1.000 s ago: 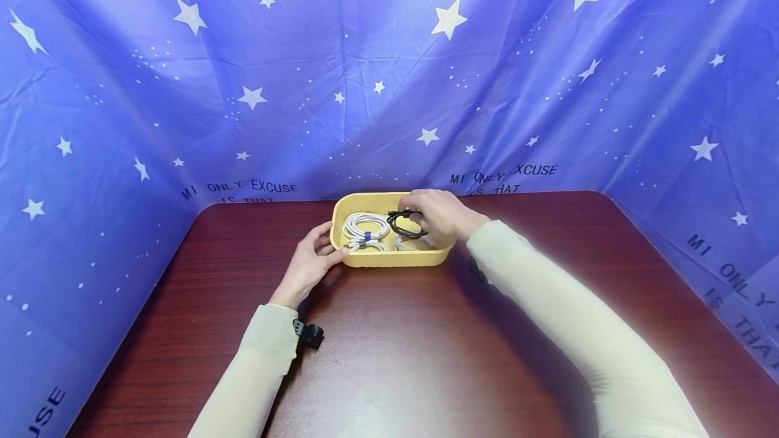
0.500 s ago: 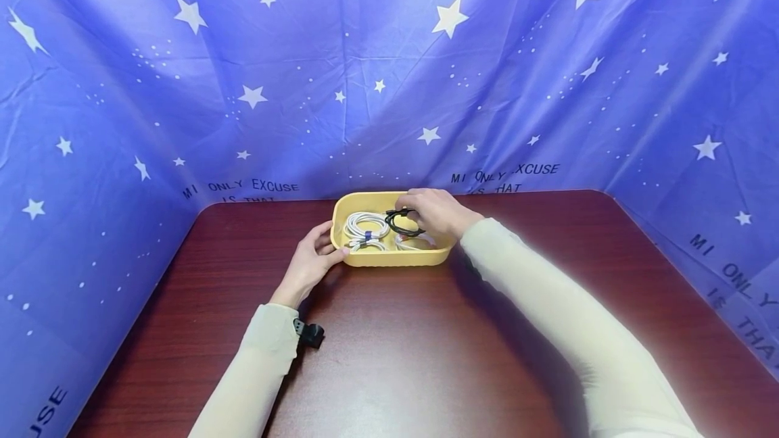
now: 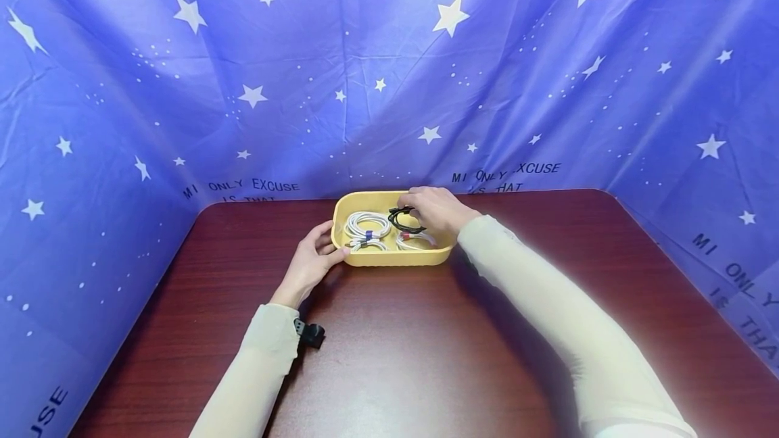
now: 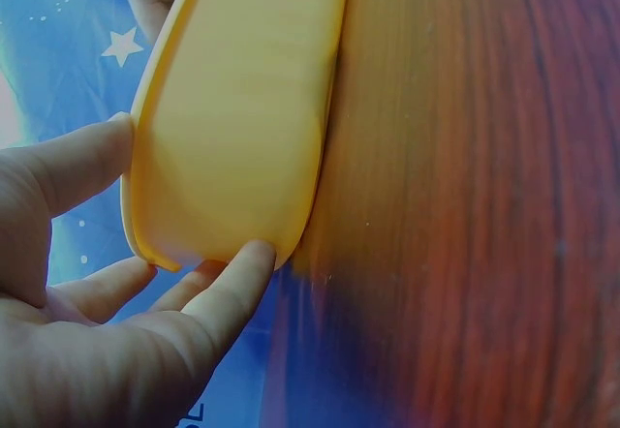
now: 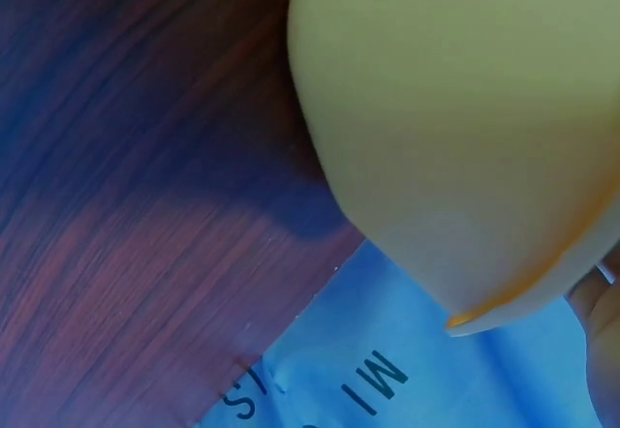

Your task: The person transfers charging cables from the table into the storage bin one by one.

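Note:
A shallow yellow bin stands near the back of the table with coiled cables inside. My left hand holds its left end; in the left wrist view the thumb rests at the rim and the fingers lie against the wall. Inside the right half, my right hand pinches a coiled black cable from above. In front of that coil lies a white cable with a red tie. At the left are a larger white coil with a blue tie and a smaller white coil. My right fingertips are mostly hidden.
The dark red wooden table extends in front of the bin and to both sides. A blue star-patterned curtain hangs right behind the bin and along both sides. A black wrist camera sits on my left sleeve.
My right hand has shifted slightly within the bin with the black cable, and more of the red tie on the white cable shows. My left hand and the bin stay in place.

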Motion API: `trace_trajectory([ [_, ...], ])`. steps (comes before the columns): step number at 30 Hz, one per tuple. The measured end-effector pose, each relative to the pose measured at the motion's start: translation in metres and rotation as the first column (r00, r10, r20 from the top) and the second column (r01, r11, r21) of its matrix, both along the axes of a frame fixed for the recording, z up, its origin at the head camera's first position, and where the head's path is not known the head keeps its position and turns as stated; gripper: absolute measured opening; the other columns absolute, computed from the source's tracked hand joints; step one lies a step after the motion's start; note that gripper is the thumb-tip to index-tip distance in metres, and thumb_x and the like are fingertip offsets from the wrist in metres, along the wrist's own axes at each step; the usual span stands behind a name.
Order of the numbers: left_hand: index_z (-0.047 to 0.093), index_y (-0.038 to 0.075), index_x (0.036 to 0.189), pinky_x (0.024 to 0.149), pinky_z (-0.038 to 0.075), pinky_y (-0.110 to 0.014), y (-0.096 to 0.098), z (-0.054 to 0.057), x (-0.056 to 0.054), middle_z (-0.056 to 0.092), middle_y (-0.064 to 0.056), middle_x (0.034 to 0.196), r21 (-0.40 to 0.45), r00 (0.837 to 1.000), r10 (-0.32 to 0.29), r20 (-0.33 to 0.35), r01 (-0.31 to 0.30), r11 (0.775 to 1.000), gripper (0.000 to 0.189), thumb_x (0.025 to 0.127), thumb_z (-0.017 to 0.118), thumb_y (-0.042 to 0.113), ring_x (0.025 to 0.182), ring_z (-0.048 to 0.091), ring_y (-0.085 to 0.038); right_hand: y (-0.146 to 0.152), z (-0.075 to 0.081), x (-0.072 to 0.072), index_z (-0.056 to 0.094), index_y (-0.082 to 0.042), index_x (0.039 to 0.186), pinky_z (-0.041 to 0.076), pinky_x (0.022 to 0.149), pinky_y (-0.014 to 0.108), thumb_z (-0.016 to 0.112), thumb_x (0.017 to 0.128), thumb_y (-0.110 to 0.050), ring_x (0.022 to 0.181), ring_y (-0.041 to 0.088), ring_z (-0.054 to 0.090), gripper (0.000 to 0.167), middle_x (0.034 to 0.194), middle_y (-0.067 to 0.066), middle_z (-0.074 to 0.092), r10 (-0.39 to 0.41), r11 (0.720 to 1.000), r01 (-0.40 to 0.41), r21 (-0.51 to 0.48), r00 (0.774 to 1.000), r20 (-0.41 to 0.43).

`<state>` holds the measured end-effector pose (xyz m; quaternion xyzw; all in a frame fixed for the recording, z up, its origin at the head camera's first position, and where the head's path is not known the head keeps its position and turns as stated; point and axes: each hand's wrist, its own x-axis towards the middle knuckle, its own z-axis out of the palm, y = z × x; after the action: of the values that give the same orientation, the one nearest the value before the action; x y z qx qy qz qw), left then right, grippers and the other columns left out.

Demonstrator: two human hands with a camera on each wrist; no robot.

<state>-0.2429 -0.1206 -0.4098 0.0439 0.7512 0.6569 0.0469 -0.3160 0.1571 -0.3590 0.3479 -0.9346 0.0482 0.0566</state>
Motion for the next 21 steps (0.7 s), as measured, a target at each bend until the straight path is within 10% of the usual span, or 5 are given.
trace_trajectory([
  [21,0.036,0.004,0.145,0.086,0.049,-0.023,0.0,0.002,0.001,0.051,-0.025,0.133,0.011,1.0,-0.003,-0.002,0.003,1.0,0.072,0.083,0.071,0.001,0.121,0.053,-0.034,0.003,-0.014,-0.024,0.065,-0.021,0.1,0.051,0.059,0.04,0.071,0.085,-0.021,0.071,0.022,0.058,0.016,0.081,0.0,0.056,-0.028,0.995,0.041,0.086,0.99,-0.139],
])
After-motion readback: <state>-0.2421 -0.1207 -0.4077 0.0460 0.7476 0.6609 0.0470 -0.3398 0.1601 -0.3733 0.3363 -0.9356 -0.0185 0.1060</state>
